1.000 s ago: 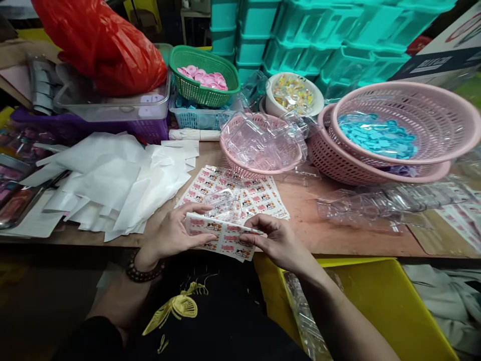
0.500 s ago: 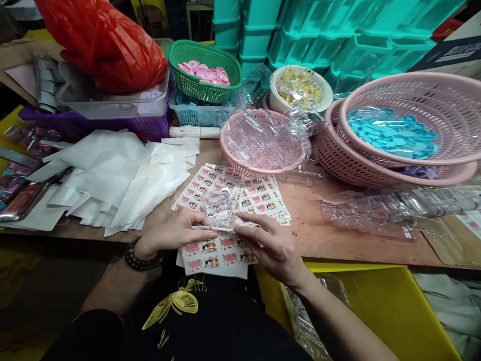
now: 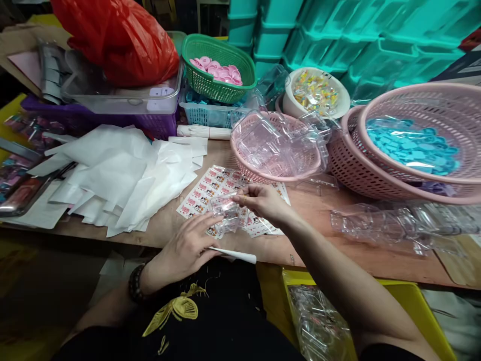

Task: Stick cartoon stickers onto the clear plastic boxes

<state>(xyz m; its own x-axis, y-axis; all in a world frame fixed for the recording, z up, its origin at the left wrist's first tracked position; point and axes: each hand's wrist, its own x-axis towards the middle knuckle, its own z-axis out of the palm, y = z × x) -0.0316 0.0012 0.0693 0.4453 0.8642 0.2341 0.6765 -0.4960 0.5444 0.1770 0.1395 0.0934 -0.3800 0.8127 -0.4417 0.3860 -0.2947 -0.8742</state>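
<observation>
One round pink openwork plastic basket (image 3: 251,169) stands on the reddish-brown wooden tabletop (image 3: 313,210), filled with clear, glossy, box-shaped plastic pieces (image 3: 272,135) that overlap too much to count. In front of this basket and slightly left, one clear, thin-walled moulded plastic case (image 3: 228,220) lies on at least two white paper sheets (image 3: 199,198), which are fanned out and printed with rows of pink lettering and cartoon animals.

Two hands are at the case. The right hand (image 3: 265,203) is closed in a pinch, thumb and fingertips at the case's upper right corner. The left hand (image 3: 190,248) grips one smooth white piece of paper (image 3: 240,256), seen nearly edge-on, under its thumb; its other fingers stretch toward the case's lower left side.

Left of the basket spreads a loose pile of smooth white paper pieces (image 3: 108,170), too layered to count. Behind it and to the left sits one green oval mesh basket (image 3: 210,86) of pink rounded pieces (image 3: 218,71). Behind and right stands one white round bowl (image 3: 341,95) of small yellow-and-clear items (image 3: 314,93). Farther right, two larger pink openwork baskets (image 3: 353,160) are stacked, the upper one holding many small glossy blue pieces (image 3: 413,145).
</observation>
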